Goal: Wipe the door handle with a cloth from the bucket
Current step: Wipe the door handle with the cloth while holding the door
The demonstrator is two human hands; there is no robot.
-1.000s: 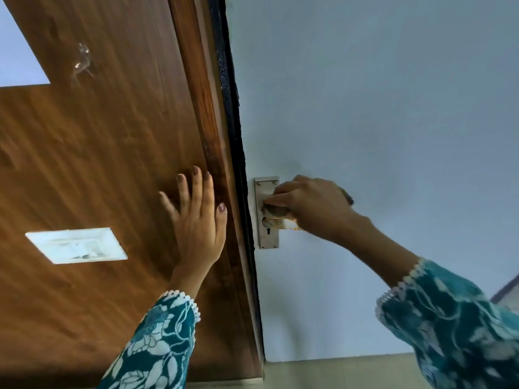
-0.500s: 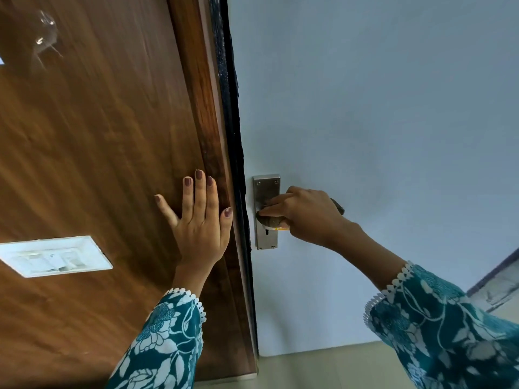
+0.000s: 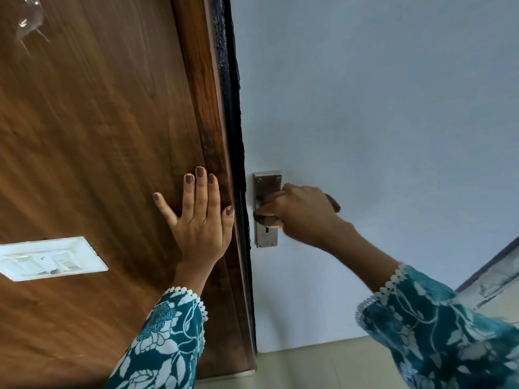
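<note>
A steel handle plate (image 3: 266, 186) with a keyhole is fixed on the pale blue door (image 3: 379, 108). My right hand (image 3: 300, 211) is closed around the handle lever, hiding most of it. A dark brownish cloth (image 3: 335, 204) pokes out past my knuckles on the right, and a bit of it shows under my fingertips at the plate. My left hand (image 3: 200, 217) lies flat with fingers spread on the brown wooden panel (image 3: 98, 136), just left of the door's edge. The bucket is out of view.
A black strip (image 3: 233, 122) runs between the wooden panel and the blue door. A white switch plate (image 3: 50, 258) sits on the wood at lower left. Beige floor (image 3: 309, 366) shows below, and a window frame (image 3: 494, 273) at far right.
My right hand has slid slightly along the handle toward the plate. The view has shifted, so the switch plate sits lower and further left. My left hand stays flat on the wood.
</note>
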